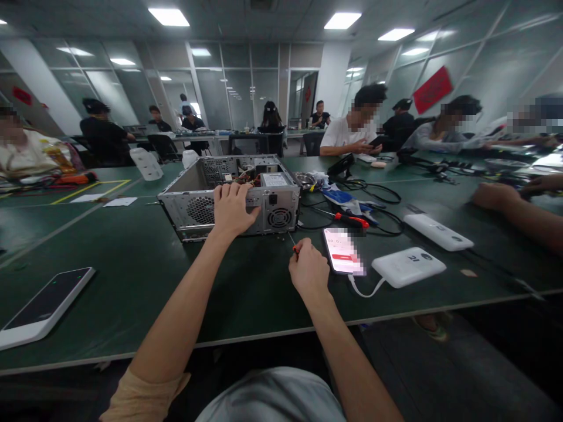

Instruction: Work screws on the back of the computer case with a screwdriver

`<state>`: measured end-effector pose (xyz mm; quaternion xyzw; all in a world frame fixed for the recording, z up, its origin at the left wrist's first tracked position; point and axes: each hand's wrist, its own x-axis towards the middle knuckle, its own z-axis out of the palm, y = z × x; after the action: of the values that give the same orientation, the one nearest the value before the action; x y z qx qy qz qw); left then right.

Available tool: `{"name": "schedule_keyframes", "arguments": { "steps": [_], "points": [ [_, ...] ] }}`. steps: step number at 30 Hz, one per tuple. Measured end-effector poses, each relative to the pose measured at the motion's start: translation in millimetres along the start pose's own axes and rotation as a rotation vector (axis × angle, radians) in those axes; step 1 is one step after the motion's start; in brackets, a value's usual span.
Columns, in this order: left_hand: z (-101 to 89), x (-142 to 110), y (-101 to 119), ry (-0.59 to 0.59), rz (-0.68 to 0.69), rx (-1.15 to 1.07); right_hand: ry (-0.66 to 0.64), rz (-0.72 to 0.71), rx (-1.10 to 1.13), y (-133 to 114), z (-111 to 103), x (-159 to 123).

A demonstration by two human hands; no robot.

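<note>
An open metal computer case point(206, 211) lies on the green table, its rear panel facing me. A fan grille and a power supply point(280, 209) show at its right end. My left hand point(233, 210) grips the top edge of that panel, fingers hooked over the rim and thumb out to the right. Closed around a small screwdriver point(295, 249), my right hand point(309, 269) is just in front of the case's lower right corner. The thin shaft points up toward the case; whether its tip touches anything I cannot tell. Most of the handle is hidden in my fist.
Right of the case lie a red-and-black screwdriver point(352, 220), blue-and-white gloves point(345, 199), black cables and a metal bowl point(304, 179). A lit phone point(341, 249) is cabled to a white power bank point(409, 267). Another white-edged device point(48, 302) lies left. A co-worker's arm point(505, 199) rests at right.
</note>
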<state>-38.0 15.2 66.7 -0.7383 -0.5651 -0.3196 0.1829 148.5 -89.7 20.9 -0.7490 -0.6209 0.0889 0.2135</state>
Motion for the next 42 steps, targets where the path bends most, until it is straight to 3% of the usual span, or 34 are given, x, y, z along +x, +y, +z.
{"name": "schedule_keyframes", "arguments": {
  "steps": [10, 29, 42],
  "points": [
    [-1.0, -1.8, -0.3, 0.029, 0.01, -0.033, -0.033, 0.083, 0.023, -10.5, -7.9, 1.6],
    [-7.0, -2.2, -8.4, 0.008, 0.028, -0.084, 0.028, -0.094, -0.015, -1.8, 0.5, 3.4],
    [-5.5, -3.1, -7.4, 0.019, 0.023, -0.09, 0.0, -0.004, 0.035, -7.2, 1.7, 6.2]
  ]
}}
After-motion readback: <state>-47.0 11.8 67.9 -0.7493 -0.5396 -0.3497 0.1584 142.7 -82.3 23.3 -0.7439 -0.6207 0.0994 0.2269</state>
